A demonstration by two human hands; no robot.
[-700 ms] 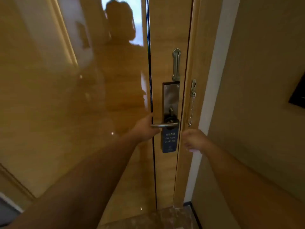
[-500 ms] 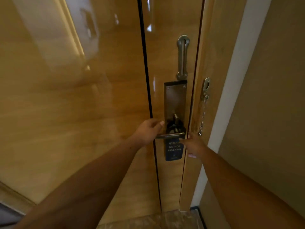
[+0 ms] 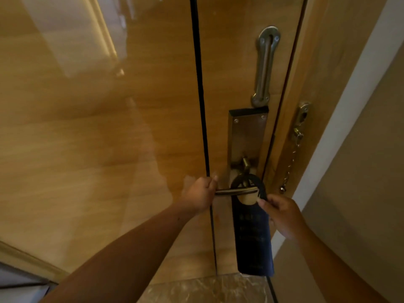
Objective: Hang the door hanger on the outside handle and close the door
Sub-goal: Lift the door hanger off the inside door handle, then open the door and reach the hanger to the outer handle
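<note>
Right now the hanger (image 3: 251, 232) hangs on the handle (image 3: 237, 191) of the door (image 3: 131, 127). Its round loop goes over the handle bar, and its long blue part hangs straight down, toward 6 o'clock. The handle bar lies flat, from 9 o'clock to 3 o'clock.

The left hand (image 3: 200, 195) is at the 9 o'clock end of the handle. Its fingers are curled round the tip of the bar and hold it. The right hand (image 3: 282, 215) is at about 4 o'clock from the loop. Its fingertips (image 3: 262, 201) are pinched on the right edge of the loop. How tight the pinch is, I cannot tell.

So the right hand is the one on the hanger. I think the hanger must come off this inside handle first. For that the loop has to slide along the bar toward 9 o'clock, to the free end. But the left hand sits right on that end, so it may need to let go.

A chain (image 3: 290, 162) hangs on the frame at 2 o'clock from the handle. It is not touching the hanger.
</note>
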